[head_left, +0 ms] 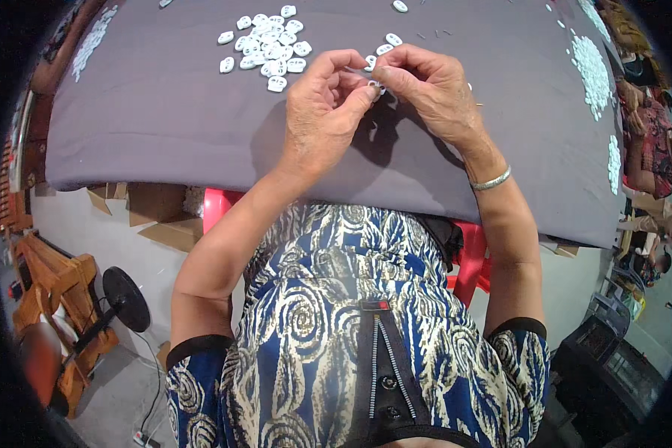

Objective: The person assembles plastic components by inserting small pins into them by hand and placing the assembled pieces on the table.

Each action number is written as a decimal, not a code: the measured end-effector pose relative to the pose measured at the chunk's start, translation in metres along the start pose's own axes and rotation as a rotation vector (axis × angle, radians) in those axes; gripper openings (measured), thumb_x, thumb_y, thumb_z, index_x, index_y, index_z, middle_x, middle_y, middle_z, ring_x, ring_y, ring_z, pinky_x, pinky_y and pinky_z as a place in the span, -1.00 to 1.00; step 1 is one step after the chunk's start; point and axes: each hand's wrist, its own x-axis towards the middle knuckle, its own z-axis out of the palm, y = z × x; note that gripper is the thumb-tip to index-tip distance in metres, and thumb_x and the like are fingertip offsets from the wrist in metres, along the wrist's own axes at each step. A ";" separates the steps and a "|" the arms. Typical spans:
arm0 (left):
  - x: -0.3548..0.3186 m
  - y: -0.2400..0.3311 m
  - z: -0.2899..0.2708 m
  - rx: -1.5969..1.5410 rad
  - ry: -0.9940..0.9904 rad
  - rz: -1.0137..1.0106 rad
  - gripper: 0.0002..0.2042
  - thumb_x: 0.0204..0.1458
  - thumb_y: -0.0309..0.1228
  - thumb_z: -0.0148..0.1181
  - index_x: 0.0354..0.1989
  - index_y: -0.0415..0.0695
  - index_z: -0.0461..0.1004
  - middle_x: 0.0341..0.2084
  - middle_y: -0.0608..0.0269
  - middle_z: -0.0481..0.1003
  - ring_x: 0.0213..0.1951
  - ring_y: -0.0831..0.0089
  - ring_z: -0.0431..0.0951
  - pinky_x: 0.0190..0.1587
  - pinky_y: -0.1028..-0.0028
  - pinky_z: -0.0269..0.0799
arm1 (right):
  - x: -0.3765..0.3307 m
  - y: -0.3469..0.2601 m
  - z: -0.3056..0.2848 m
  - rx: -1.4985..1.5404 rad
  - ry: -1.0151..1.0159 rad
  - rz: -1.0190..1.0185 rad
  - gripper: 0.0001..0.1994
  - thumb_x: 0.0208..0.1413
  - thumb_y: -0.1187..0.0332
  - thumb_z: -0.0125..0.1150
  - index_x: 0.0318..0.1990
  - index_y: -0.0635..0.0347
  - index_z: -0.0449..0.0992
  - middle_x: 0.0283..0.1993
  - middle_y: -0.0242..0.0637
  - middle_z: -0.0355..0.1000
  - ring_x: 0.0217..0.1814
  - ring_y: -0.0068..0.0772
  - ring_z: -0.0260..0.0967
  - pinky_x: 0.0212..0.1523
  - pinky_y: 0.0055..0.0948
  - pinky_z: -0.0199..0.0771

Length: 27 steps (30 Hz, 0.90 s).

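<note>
Presently: two bare hands working one small white plastic piece over a grey cloth-covered table.

Item — small white plastic piece (377,87), pinched between the fingertips of the left hand (322,112) and right hand (434,93), both closed narrowly on it above the far middle of the grey cloth-covered table (164,112). Step judged: fitting or checking a single piece; the next move likely calls for fine fingertip alignment, steady wrists. Stock — loose heap of white oval plastic pieces (269,45) lying far left of the hands; a few strays (387,43) just beyond the fingers; further white heaps (593,67) at the far right edge. Wearer: silver bangle (491,181) on the right wrist. Surroundings — red plastic stool (216,205) under the table, cardboard scraps (164,216), wooden frame (52,284) near left, pale floor.
</note>
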 end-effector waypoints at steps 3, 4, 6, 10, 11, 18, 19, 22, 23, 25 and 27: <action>-0.001 -0.001 0.001 -0.006 0.017 0.005 -0.73 0.04 -0.62 0.15 -0.06 -0.23 0.34 -0.41 0.35 0.41 -0.38 0.65 0.42 -0.36 0.66 0.38 | 0.001 0.002 0.001 -0.023 -0.009 -0.062 -0.82 0.11 0.33 0.21 -0.31 0.30 0.52 -0.48 -0.51 0.39 -0.41 -0.75 0.25 -0.39 -0.65 0.30; -0.002 -0.001 0.002 -0.011 0.030 0.001 -0.73 0.05 -0.62 0.14 -0.07 -0.23 0.34 -0.41 0.34 0.41 -0.39 0.65 0.42 -0.37 0.66 0.38 | 0.001 0.003 0.001 -0.053 0.000 -0.069 -0.82 0.11 0.33 0.21 -0.32 0.31 0.51 -0.48 -0.49 0.40 -0.42 -0.75 0.26 -0.40 -0.65 0.31; -0.003 -0.001 0.003 -0.031 0.043 -0.013 -0.73 0.05 -0.63 0.14 -0.07 -0.23 0.33 -0.41 0.34 0.41 -0.39 0.65 0.42 -0.38 0.66 0.38 | 0.001 0.004 0.002 -0.082 0.011 -0.077 -0.82 0.11 0.34 0.21 -0.33 0.31 0.51 -0.49 -0.48 0.41 -0.43 -0.74 0.27 -0.42 -0.64 0.33; -0.003 0.000 0.006 -0.064 0.073 0.001 -0.73 0.05 -0.64 0.14 -0.07 -0.23 0.32 -0.40 0.32 0.41 -0.42 0.65 0.42 -0.39 0.67 0.38 | 0.000 0.004 0.007 -0.095 0.058 -0.107 -0.82 0.11 0.34 0.20 -0.36 0.31 0.49 -0.52 -0.42 0.43 -0.46 -0.73 0.32 -0.44 -0.62 0.38; -0.004 0.000 0.006 -0.061 0.070 0.002 -0.73 0.05 -0.64 0.14 -0.07 -0.23 0.32 -0.40 0.32 0.41 -0.42 0.65 0.42 -0.39 0.67 0.38 | -0.001 0.004 0.008 -0.093 0.069 -0.113 -0.83 0.11 0.35 0.19 -0.37 0.31 0.49 -0.54 -0.41 0.44 -0.46 -0.71 0.34 -0.44 -0.61 0.39; -0.003 -0.010 0.003 -0.090 0.134 -0.001 -0.74 0.03 -0.67 0.10 -0.10 -0.22 0.30 -0.44 0.33 0.42 -0.43 0.68 0.42 -0.39 0.68 0.38 | 0.001 0.009 0.014 -0.246 0.107 -0.098 -0.81 0.03 0.32 0.18 -0.39 0.29 0.51 -0.58 -0.23 0.42 -0.56 -0.51 0.37 -0.49 -0.47 0.37; -0.004 -0.009 0.002 -0.081 0.128 -0.003 -0.74 0.03 -0.67 0.10 -0.10 -0.22 0.30 -0.44 0.33 0.42 -0.42 0.68 0.42 -0.39 0.69 0.38 | 0.001 0.008 0.014 -0.251 0.116 -0.098 -0.81 0.03 0.32 0.18 -0.39 0.29 0.51 -0.58 -0.23 0.42 -0.56 -0.51 0.37 -0.49 -0.47 0.37; -0.003 -0.008 0.002 -0.083 0.101 0.001 -0.75 0.04 -0.68 0.08 -0.10 -0.23 0.29 -0.44 0.34 0.42 -0.42 0.69 0.41 -0.39 0.69 0.38 | 0.000 0.005 0.013 -0.184 0.082 -0.086 -0.81 0.02 0.32 0.18 -0.40 0.30 0.50 -0.59 -0.24 0.42 -0.56 -0.51 0.36 -0.49 -0.49 0.38; -0.003 -0.006 0.002 -0.071 0.088 -0.010 -0.75 0.04 -0.68 0.08 -0.10 -0.23 0.29 -0.44 0.34 0.42 -0.42 0.69 0.41 -0.39 0.69 0.38 | 0.000 0.004 0.012 -0.188 0.091 -0.086 -0.81 0.02 0.32 0.18 -0.40 0.30 0.50 -0.59 -0.24 0.42 -0.56 -0.51 0.36 -0.49 -0.49 0.38; -0.003 -0.005 0.004 -0.064 0.072 -0.016 -0.75 0.04 -0.68 0.07 -0.10 -0.24 0.28 -0.44 0.33 0.42 -0.42 0.69 0.41 -0.39 0.69 0.38 | -0.001 0.001 0.009 -0.183 0.044 -0.027 -0.80 0.04 0.30 0.19 -0.39 0.30 0.50 -0.55 -0.28 0.44 -0.52 -0.56 0.35 -0.46 -0.50 0.38; -0.002 -0.007 0.006 -0.042 0.105 -0.027 -0.76 0.05 -0.67 0.08 -0.11 -0.24 0.28 -0.46 0.34 0.42 -0.44 0.69 0.41 -0.41 0.70 0.37 | 0.000 0.000 0.005 -0.174 0.117 -0.074 -0.79 0.05 0.29 0.19 -0.37 0.30 0.51 -0.53 -0.31 0.45 -0.49 -0.60 0.34 -0.46 -0.51 0.38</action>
